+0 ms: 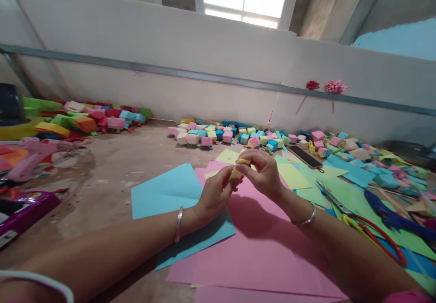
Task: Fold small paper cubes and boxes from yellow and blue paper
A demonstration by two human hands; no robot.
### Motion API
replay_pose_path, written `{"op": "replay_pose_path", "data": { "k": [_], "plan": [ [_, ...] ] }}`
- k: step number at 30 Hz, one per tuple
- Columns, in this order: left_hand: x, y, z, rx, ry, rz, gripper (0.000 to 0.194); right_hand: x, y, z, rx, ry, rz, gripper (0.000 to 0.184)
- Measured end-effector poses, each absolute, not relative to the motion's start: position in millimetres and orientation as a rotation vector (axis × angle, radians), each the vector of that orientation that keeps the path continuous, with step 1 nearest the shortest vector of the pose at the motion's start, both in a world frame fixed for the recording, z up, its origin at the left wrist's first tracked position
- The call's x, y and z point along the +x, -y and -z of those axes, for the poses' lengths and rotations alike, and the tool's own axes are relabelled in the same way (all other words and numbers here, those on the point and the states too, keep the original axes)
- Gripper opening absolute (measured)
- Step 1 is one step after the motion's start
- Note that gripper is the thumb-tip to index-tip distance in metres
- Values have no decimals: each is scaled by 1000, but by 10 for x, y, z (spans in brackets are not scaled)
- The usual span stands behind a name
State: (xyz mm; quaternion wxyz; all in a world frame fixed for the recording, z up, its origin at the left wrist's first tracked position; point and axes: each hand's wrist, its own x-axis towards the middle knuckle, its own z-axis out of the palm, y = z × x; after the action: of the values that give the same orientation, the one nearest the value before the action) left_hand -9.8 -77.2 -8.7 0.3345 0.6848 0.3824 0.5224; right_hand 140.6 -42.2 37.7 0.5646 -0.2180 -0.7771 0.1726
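Between my two hands is a small folded strip of yellow paper (235, 174). My left hand (215, 193) pinches its lower part, with the fingers curled round it. From above, my right hand (261, 172) grips the strip's upper end between thumb and fingers. Both hands are held over a large pink paper sheet (272, 253). A light blue paper sheet (163, 189) lies partly under my left wrist. Yellow paper pieces (296, 176) lie just beyond my right hand.
Scissors (350, 214) with red and yellow handles and a blue glue gun (395, 216) lie at the right. Beyond them is a black phone (304, 156). Many small paper cubes (227, 136) line the wall. At left are a pink glue gun (32, 155) and a purple device (29, 212).
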Motion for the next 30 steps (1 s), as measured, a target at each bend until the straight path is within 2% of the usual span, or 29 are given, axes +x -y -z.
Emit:
{"op": "replay_pose_path", "data": {
  "k": [2, 4, 6, 13, 20, 25, 30],
  "plan": [
    [-83, 771, 74, 1760, -978, -1345, 18, 1454, 409, -325, -481, 1821, -381, 8],
    [-75, 769, 57, 1729, -994, -1328, 19, 1497, 392, -288, -449, 1813, -346, 26],
    [-75, 761, 50, 1680, -1014, -1325, 21, 1523, 379, -266, -430, 1818, -272, 35],
    [-89, 716, 119, 1597, -1017, -1315, 22, 1527, 358, -265, -405, 1847, 3, 23],
    [-127, 649, 167, 1562, -1081, -1327, 32, 1617, 360, -433, -381, 1976, -172, 11],
    [-152, 619, 164, 1719, -1164, -1364, 27, 1776, 292, -594, -439, 2236, -370, 5],
    [-162, 655, 95, 1940, -1269, -1385, 24, 1828, 285, -661, -621, 2192, -392, 8]
  ]
}}
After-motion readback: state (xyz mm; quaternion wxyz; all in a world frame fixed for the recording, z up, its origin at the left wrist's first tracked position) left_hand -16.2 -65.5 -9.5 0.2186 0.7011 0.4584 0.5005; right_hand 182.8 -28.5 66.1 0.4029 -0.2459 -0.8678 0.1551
